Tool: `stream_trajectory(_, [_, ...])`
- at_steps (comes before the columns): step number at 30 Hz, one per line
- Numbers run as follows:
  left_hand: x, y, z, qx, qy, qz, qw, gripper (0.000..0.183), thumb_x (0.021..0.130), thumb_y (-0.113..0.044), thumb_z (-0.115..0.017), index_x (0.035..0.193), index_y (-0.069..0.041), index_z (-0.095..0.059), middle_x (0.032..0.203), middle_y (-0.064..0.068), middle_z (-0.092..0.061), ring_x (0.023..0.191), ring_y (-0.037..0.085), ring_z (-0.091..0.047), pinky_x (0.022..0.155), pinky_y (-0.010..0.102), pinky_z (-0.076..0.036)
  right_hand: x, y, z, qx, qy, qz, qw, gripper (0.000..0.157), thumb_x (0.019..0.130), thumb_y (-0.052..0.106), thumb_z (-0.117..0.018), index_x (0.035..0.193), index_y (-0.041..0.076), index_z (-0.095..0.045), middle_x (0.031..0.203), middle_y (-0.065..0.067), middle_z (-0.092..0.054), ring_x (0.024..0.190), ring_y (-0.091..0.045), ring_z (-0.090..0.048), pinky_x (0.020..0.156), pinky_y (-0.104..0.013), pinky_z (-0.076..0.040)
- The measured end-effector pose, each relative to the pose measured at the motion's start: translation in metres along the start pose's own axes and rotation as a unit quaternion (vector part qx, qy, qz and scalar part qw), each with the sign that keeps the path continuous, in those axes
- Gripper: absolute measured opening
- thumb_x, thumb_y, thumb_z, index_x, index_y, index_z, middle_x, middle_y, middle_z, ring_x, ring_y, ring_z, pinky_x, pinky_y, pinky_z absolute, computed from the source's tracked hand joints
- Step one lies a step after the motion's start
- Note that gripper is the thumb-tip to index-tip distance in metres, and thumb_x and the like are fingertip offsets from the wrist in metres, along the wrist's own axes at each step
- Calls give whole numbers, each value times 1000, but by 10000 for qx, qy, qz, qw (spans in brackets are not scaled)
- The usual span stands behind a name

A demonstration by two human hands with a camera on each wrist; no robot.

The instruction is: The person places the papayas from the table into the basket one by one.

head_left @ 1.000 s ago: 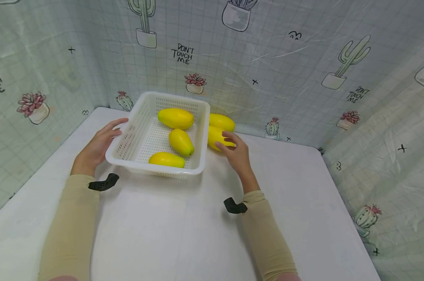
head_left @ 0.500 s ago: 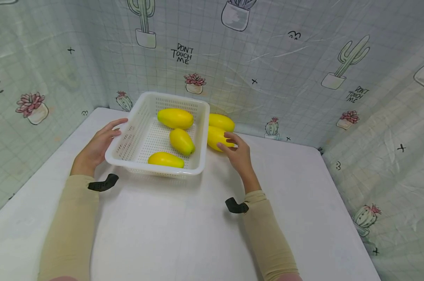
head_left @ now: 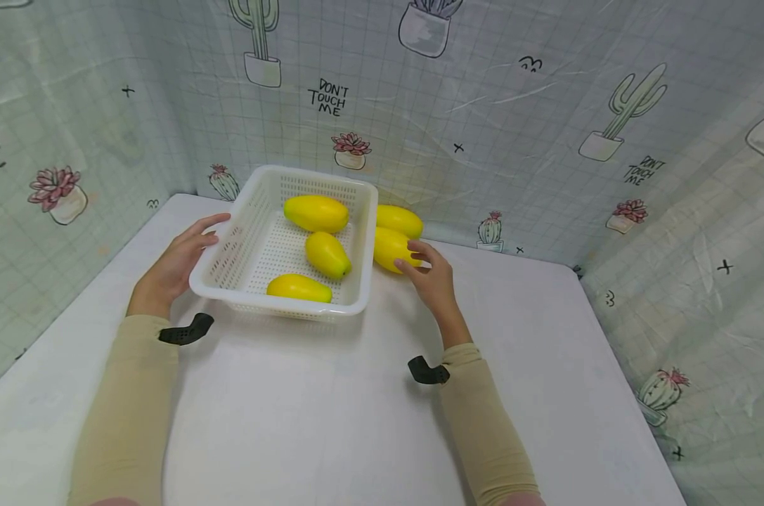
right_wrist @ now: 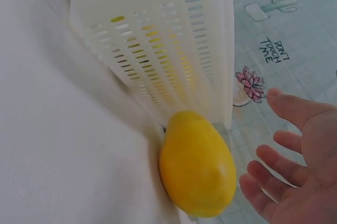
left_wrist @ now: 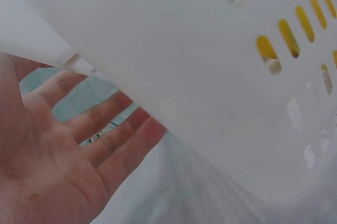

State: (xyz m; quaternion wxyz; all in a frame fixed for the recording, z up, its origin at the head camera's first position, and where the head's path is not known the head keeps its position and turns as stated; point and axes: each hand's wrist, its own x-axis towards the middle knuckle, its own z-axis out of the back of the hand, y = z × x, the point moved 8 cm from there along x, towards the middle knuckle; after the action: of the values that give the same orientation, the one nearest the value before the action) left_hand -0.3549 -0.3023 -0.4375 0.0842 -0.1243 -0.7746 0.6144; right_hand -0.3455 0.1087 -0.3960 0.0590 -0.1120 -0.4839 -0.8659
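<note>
A white perforated plastic basket (head_left: 230, 256) holds three yellow, green-tipped oblong fruits, like papayas: one at the back (head_left: 316, 213), one in the middle (head_left: 327, 255), one by the front wall (head_left: 299, 288). My left hand (head_left: 169, 267) rests at the basket's left side. In the left wrist view, its extended fingers (left_wrist: 126, 142) reach behind the wall, fingertips hidden. Two more such fruits lie right of the basket, partly hidden by it: a rear one (head_left: 399, 220) and a nearer one (head_left: 389, 247). My right hand (head_left: 434, 281), fingers loosely bent, hovers beside the nearer fruit, holding nothing.
Everything stands on a white table (head_left: 331, 414). A cactus-print curtain (head_left: 483, 105) hangs behind it and along both sides, close to the back edge. Dark devices sit on the left wrist (head_left: 187, 330) and the right wrist (head_left: 427, 370).
My right hand has shifted slightly right, away from the nearer loose fruit. The middle fruit in the basket settled a little between the first two frames. My left hand and the basket stay put.
</note>
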Motion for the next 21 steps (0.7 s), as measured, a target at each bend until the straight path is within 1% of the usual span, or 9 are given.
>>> stream_trajectory(6, [-1,-1,-1,23,39,-33,10000,48,98,-21,-39,144,-27,-26,145,3,-29,114,15,-47,81,26,-50,1,-5,1,18,-27,6,10000,47,81,36,-67,123,22,-54,125,2,-56,113,-18,-51,95,-35,-45])
stream_trajectory(11, [-2,-2,-1,22,59,-32,10000,48,98,-21,-39,144,-27,-27,144,2,-31,113,15,-48,80,26,-50,2,-9,3,58,-118,1,9999,47,81,35,-67,124,21,-54,125,0,-56,113,-20,-51,95,-37,-45])
stream_trajectory(17, [-2,-2,-2,-11,56,-39,10000,48,98,-21,-40,144,-27,-27,144,2,-32,113,15,-48,80,26,-51,2,-13,2,141,-166,-159,9996,50,81,32,-68,125,14,-53,127,-1,-54,118,-27,-48,96,-39,-43])
stream_trajectory(21, [-2,-2,-2,-68,92,-77,9999,48,98,-20,-39,144,-26,-27,144,3,-32,113,15,-48,81,26,-51,2,-15,3,108,-196,-231,9995,50,81,31,-67,126,14,-52,129,-1,-53,118,-26,-47,97,-39,-43])
